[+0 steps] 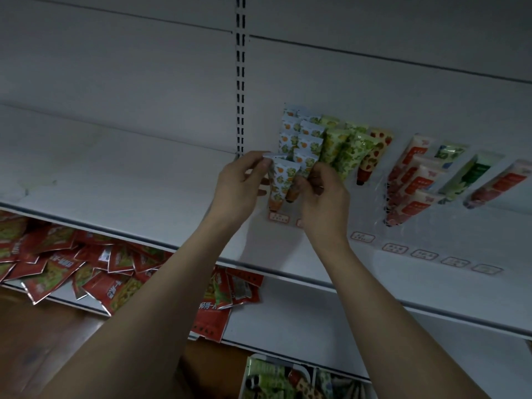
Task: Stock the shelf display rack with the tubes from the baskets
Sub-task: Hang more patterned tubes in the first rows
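My left hand (241, 182) pinches the flat top end of an orange-patterned tube (280, 180) at the front of the leftmost row in the clear display rack (383, 191). My right hand (319, 194) curls its fingers round the lower part of a neighbouring orange-patterned tube (293, 194). Behind them stand more orange-patterned tubes (305, 139), then green tubes (345, 151), a strawberry tube (371, 156) and red-and-white tubes (411, 180) to the right. The baskets (302, 381) with more tubes show at the bottom edge.
The rack stands on a white shelf (115, 174) with price labels (394, 249) along its front. Red snack packets (86, 266) lie piled on the shelf below at left. A slotted upright (240, 82) runs up the back panel.
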A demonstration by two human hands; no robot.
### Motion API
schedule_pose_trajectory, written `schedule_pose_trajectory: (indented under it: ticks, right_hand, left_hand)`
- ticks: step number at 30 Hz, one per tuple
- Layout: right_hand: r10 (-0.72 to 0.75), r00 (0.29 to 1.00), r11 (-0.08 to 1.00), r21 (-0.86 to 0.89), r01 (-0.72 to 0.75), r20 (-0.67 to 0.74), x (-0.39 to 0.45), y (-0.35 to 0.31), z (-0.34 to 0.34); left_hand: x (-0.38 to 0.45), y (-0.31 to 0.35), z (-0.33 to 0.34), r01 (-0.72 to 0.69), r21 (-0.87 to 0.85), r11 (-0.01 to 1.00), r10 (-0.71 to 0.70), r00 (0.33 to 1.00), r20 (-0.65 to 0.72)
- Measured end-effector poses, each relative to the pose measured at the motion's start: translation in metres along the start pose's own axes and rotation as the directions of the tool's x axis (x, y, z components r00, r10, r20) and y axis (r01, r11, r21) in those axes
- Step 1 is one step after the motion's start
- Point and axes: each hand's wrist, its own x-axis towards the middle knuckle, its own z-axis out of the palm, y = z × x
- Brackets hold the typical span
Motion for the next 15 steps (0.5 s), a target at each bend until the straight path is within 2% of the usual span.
schedule_pose_trajectory:
  ticks: [6, 9, 15]
  right_hand:
    - [-0.004, 1.000, 0.999, 0.032, 0.003, 0.009, -0.001, 0.002, -0.002]
    - [0.051, 0.996, 0.996, 0.073, -0.056, 0.070, -0.007, 0.003, 0.001]
    - [0.105, 0.994, 0.990, 0.097, -0.107, 0.022, -0.009, 0.002, 0.005]
  left_hand:
    - [0.005, 0.002, 0.005, 0.020, 0.000, 1.000, -0.020, 1.000, 0.014]
    - [0.009, 0.005, 0.006, 0.030, -0.046, 0.999, -0.029, 0.999, 0.019]
    - [0.011, 0.005, 0.004, 0.051, -0.057, 0.997, -0.049, 0.998, 0.037]
